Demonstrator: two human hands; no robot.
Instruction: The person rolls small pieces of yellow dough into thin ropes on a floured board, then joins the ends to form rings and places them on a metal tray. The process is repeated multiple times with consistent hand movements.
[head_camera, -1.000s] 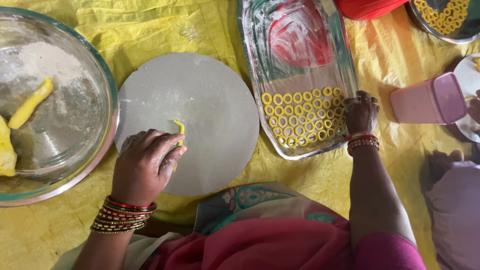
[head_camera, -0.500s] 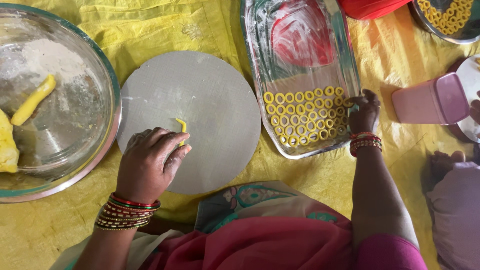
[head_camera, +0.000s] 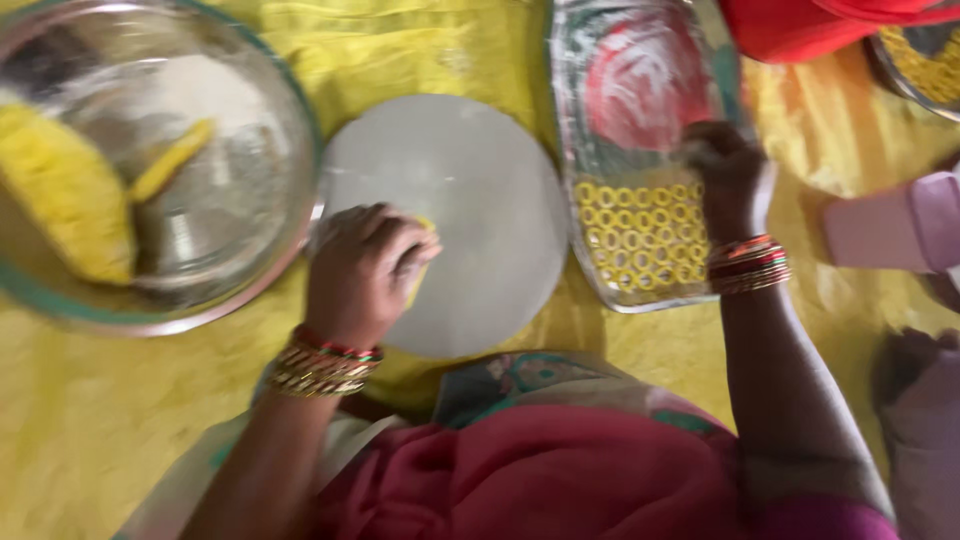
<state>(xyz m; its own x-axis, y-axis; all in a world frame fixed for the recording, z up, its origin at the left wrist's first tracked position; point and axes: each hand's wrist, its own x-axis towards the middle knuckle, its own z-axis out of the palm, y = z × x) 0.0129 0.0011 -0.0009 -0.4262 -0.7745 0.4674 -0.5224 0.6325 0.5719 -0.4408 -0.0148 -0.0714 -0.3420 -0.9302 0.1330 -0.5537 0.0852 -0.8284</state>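
Dough piece (head_camera: 424, 262): soft, light, easily squashed; pinch it gently at its ends. It lies on the round board (head_camera: 470, 190), at 7 o'clock, under your fingers.
Your left hand (head_camera: 362, 275): curled shut around it, knuckles up.
Your right hand (head_camera: 728, 178): on the ring tray (head_camera: 640, 150), at 3 o'clock; grip unclear.

head view (close), facing straight down

Shiny metal bowl (head_camera: 270, 120) and tray (head_camera: 570, 120); matt, smooth grey round board (head_camera: 470, 190); soft yellow cloth (head_camera: 120, 420), creased; yellow dough rings (head_camera: 640, 235) matt.
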